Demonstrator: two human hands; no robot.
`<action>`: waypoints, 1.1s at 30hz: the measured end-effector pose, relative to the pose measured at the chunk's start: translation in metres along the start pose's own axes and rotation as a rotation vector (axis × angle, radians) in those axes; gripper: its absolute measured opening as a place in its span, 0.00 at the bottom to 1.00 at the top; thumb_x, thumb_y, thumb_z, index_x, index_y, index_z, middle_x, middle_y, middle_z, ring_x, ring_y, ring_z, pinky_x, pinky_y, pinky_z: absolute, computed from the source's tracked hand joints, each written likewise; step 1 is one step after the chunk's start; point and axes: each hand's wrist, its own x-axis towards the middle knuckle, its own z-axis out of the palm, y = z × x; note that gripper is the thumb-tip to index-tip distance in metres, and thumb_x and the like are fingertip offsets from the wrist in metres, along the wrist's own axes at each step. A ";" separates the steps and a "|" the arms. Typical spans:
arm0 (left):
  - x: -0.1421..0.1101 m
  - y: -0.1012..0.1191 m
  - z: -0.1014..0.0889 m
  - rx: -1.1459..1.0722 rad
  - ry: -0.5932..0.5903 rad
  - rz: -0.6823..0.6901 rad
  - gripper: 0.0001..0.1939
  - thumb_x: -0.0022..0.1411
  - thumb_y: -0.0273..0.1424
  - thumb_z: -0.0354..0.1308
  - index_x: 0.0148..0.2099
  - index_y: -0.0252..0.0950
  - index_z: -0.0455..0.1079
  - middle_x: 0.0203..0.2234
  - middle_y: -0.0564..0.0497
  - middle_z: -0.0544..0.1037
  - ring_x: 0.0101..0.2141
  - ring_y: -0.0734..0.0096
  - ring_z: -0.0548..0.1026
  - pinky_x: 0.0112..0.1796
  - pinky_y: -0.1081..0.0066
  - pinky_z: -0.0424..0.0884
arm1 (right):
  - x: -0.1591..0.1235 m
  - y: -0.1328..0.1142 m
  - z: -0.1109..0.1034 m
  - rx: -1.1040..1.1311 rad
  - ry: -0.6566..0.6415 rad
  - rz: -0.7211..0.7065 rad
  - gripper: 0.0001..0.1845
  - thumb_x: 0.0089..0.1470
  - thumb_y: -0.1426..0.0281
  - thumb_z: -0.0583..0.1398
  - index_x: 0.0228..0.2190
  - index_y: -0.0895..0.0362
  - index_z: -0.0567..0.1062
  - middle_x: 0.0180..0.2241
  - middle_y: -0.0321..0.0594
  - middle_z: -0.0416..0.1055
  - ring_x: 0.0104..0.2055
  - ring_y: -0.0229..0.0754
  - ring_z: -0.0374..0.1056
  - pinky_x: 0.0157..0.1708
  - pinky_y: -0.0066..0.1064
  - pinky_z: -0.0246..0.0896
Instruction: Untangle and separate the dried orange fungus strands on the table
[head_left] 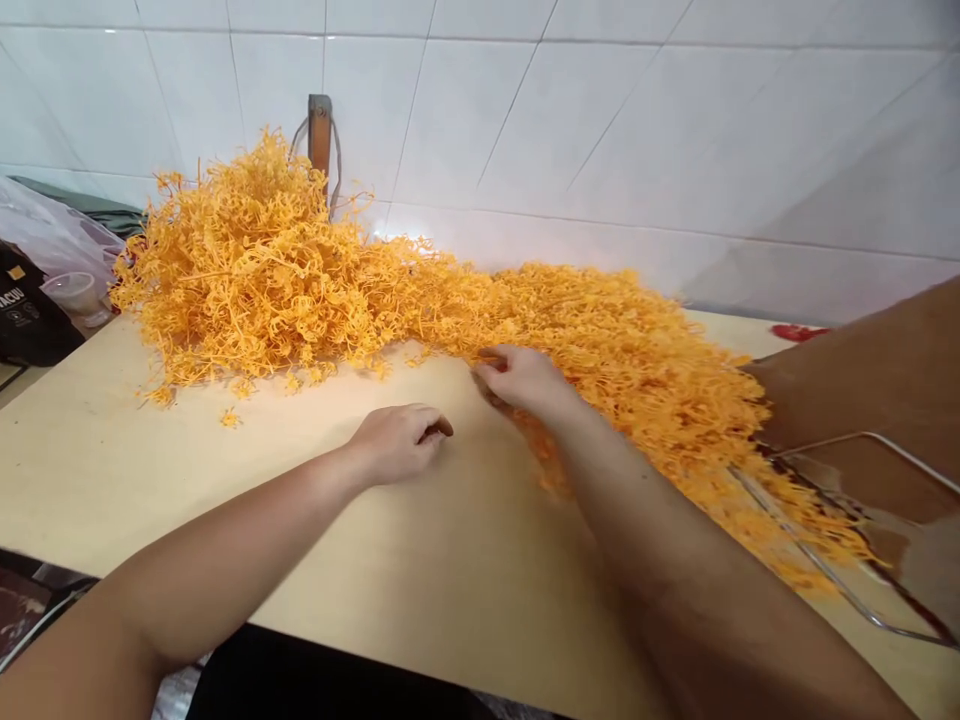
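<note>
A long heap of orange, curly, branching sprigs [262, 270], like dried or artificial plant stems, lies along the back of the table and spreads down its right side. At the heap's inner edge is my right hand [525, 378], fingers curled in and touching or very near the sprigs; whatever they pinch is hidden. My left hand [401, 442] hovers just over the bare tabletop in front of the heap. Its fingers are bent closed, and their tips are too hidden to show whether they hold anything.
The pale wooden table [187, 480] stands against a white tiled wall [600, 130]. At right are a cardboard box [885, 390] and a bent metal wire frame [847, 595]. A clear plastic cup [71, 290] and a black bag [34, 320] sit at left. One loose sprig [229, 418] lies apart.
</note>
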 end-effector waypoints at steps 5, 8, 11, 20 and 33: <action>0.000 0.001 -0.001 0.002 -0.042 -0.009 0.16 0.56 0.31 0.44 0.43 0.39 0.70 0.43 0.51 0.75 0.42 0.67 0.72 0.44 0.66 0.67 | 0.017 -0.022 -0.027 0.002 0.158 -0.005 0.17 0.49 0.61 0.53 0.34 0.58 0.75 0.28 0.47 0.74 0.33 0.49 0.70 0.33 0.39 0.62; 0.000 0.001 -0.003 0.006 -0.048 -0.021 0.16 0.57 0.32 0.44 0.43 0.39 0.70 0.44 0.51 0.75 0.42 0.66 0.72 0.44 0.66 0.66 | 0.040 -0.035 -0.033 -0.098 0.221 0.052 0.21 0.50 0.58 0.52 0.35 0.61 0.75 0.33 0.53 0.73 0.41 0.54 0.68 0.38 0.41 0.61; 0.000 0.000 -0.003 -0.001 -0.049 -0.013 0.17 0.57 0.32 0.43 0.43 0.38 0.70 0.44 0.50 0.75 0.42 0.66 0.72 0.44 0.66 0.66 | 0.062 -0.041 -0.026 -0.182 0.126 0.103 0.20 0.49 0.59 0.55 0.34 0.64 0.75 0.37 0.57 0.72 0.44 0.57 0.67 0.39 0.42 0.60; 0.000 -0.003 -0.002 -0.031 -0.036 -0.030 0.16 0.57 0.32 0.43 0.41 0.39 0.70 0.41 0.52 0.75 0.40 0.70 0.72 0.42 0.69 0.65 | 0.054 -0.063 -0.061 0.168 0.466 -0.075 0.03 0.43 0.73 0.58 0.25 0.60 0.69 0.24 0.41 0.66 0.26 0.37 0.59 0.30 0.34 0.55; 0.006 -0.010 -0.007 -1.172 0.181 -0.191 0.24 0.49 0.50 0.55 0.36 0.33 0.63 0.29 0.50 0.71 0.26 0.78 0.70 0.30 0.75 0.64 | -0.074 -0.074 -0.040 0.412 0.523 -0.543 0.04 0.45 0.74 0.56 0.23 0.56 0.64 0.19 0.32 0.59 0.21 0.32 0.54 0.22 0.27 0.51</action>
